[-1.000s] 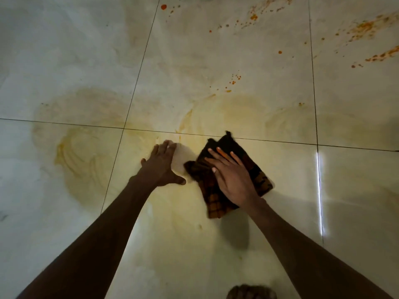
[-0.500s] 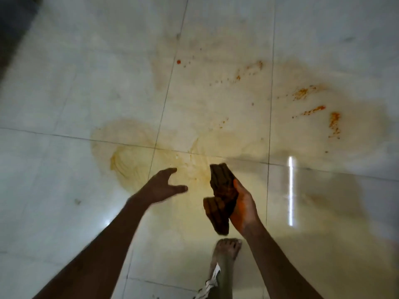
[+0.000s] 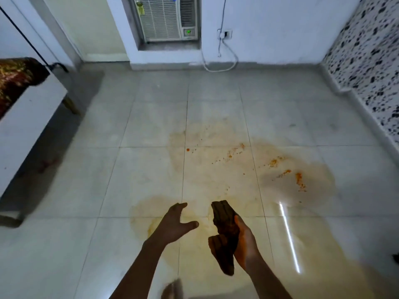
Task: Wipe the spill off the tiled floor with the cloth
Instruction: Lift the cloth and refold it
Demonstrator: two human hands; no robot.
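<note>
A dark brown checked cloth (image 3: 224, 231) hangs bunched in my right hand (image 3: 246, 244), held well above the floor. My left hand (image 3: 174, 223) is beside it, empty, with fingers spread. A wide yellowish spill (image 3: 216, 169) with orange specks and smears (image 3: 299, 180) spreads over several pale floor tiles (image 3: 140, 173) ahead and to the right. Swirled yellow smear marks (image 3: 149, 210) lie just beyond my left hand.
A white bench or bed edge (image 3: 23, 117) with a patterned cushion stands at the left. A window air conditioner (image 3: 166, 18) and a dangling cable (image 3: 220, 61) are on the far wall. A speckled wall (image 3: 367, 61) runs along the right. My foot (image 3: 172, 290) shows at the bottom.
My right hand lifted the cloth off the floor and I have risen, so the view now takes in the whole room. My left hand left the floor and hangs open.
</note>
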